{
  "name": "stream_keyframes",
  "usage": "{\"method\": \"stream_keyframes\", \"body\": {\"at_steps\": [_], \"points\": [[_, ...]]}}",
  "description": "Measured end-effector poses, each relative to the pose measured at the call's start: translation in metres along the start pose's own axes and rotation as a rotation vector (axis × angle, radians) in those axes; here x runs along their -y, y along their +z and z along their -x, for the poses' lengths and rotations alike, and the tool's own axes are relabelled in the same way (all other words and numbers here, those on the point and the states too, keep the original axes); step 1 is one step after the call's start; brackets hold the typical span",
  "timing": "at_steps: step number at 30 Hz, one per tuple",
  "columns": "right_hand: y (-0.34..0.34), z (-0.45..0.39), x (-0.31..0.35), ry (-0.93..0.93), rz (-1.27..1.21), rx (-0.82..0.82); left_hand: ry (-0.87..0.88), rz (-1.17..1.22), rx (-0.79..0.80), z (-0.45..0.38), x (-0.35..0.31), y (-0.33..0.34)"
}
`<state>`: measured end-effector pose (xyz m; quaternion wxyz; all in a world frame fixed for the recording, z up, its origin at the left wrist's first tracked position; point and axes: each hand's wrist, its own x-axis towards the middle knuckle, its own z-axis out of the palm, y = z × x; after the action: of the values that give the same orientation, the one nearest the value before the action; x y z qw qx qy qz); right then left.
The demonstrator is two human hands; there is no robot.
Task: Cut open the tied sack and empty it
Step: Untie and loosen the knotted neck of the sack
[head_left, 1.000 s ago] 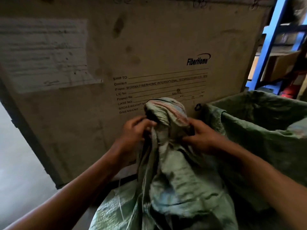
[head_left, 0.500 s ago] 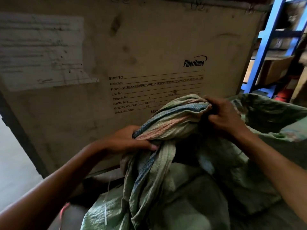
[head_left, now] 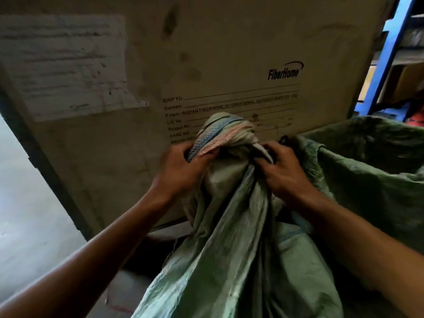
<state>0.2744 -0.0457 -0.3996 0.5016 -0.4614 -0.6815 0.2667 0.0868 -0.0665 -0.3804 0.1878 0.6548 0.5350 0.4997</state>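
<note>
A pale green woven sack [head_left: 241, 260] stands upright in front of me, its neck bunched into a knot [head_left: 227, 131] with blue and pink stripes. My left hand [head_left: 181, 173] grips the left side of the bunched neck just under the knot. My right hand [head_left: 282, 171] pinches the fabric on the right side of the neck, fingers closed on a fold. No blade shows in either hand.
A large cardboard crate [head_left: 229, 53] printed "FiberHome" stands close behind the sack, a paper label [head_left: 64, 65] stuck on its left. A second green sack [head_left: 371, 171] gapes open at right. Blue shelving [head_left: 385, 60] rises at far right; grey floor [head_left: 27, 203] lies left.
The sack's top, spread wide between my hands half a second ago, is gathered upright again. My right hand has come in and down to the neck; my left hand has risen to it.
</note>
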Motion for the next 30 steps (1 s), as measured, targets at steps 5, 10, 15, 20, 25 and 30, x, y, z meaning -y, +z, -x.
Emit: {"method": "stream_keyframes", "body": {"at_steps": [5,10,15,20,25,30], "points": [[-0.010,-0.005,-0.007,-0.002,0.048,-0.001,0.017,-0.039,-0.114,-0.012,0.013,-0.024],[-0.007,-0.006,-0.007,0.166,-0.167,-0.131,-0.165,0.122,0.177,0.007,0.042,-0.009],[0.010,-0.004,-0.006,0.286,-0.243,-0.057,-0.202,0.188,0.356,0.037,0.082,0.039],[0.014,-0.009,-0.013,0.299,-0.242,-0.123,-0.141,0.158,0.176,0.021,0.069,0.032],[0.028,-0.025,-0.003,0.222,-0.339,-0.107,-0.082,0.113,0.220,0.037,0.061,0.042],[0.034,-0.030,0.047,0.313,-0.224,-0.019,-0.049,-0.147,0.380,0.030,0.046,0.001]]}}
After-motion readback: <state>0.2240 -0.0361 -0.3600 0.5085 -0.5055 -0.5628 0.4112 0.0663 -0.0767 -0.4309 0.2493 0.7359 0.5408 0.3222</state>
